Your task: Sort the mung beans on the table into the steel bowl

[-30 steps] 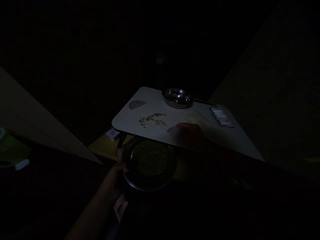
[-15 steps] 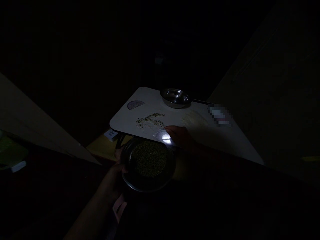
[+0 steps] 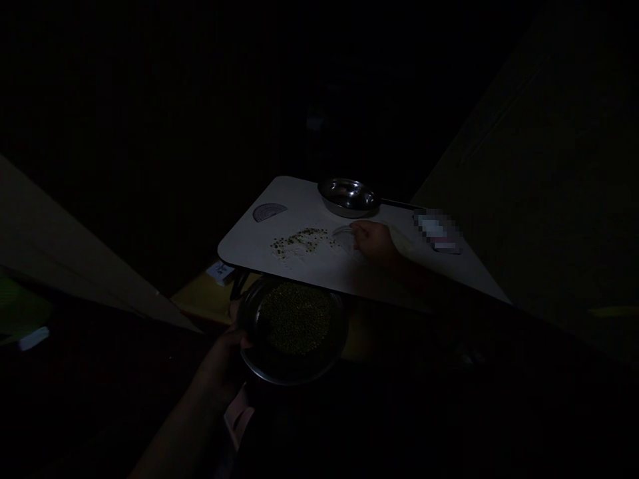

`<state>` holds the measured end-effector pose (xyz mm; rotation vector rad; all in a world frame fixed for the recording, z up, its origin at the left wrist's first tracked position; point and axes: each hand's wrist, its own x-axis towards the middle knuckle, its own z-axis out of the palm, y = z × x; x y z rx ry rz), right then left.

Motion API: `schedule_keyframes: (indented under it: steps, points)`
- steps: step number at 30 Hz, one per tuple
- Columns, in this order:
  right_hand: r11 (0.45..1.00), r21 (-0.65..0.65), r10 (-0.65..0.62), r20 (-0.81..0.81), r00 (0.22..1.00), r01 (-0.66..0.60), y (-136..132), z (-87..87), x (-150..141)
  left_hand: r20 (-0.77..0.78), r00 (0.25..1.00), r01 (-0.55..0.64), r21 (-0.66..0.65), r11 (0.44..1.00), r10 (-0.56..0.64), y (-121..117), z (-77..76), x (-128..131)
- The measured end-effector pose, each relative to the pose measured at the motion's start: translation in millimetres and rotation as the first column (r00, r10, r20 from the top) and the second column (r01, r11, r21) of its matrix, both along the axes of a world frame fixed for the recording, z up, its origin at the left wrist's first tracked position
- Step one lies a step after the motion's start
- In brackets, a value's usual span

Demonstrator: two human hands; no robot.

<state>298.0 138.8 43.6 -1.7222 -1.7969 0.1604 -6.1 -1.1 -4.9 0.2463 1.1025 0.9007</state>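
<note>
Right fingers [image 3: 360, 230] pinch a clear half-disc [image 3: 343, 231] — left fingers [image 3: 244, 339] grip a round metal bowl [image 3: 297, 374].

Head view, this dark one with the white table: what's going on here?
The person's left hand grips a metal bowl of mung beans at the near edge of the white table. The right hand pinches a clear curved piece beside scattered green beans and whitish residue. A second metal bowl stands toward the far edge, and a protractor-like half-disc shows at the left.
</note>
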Motion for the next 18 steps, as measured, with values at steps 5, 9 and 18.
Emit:
schedule_keyframes:
  steps: [5, 9, 18]
  points:
    - [0.997, -0.013, -0.069, 0.082, 0.994, 0.070, 3, 1.1, 16, -0.085, 0.996, -0.007, 0.061, 0.998, 0.012, 0, 3.3, 4]
    - [0.999, -0.016, -0.026, 0.114, 0.993, 0.029, 2, -3.5, 13, -0.065, 0.998, 0.007, 0.048, 0.999, -0.004, 1, 0.0, 2]
    - [0.999, 0.035, -0.038, 0.079, 0.996, 0.036, -14, -6.4, 28, -0.050, 0.998, -0.025, 0.074, 0.997, 0.029, 1, 0.8, 6]
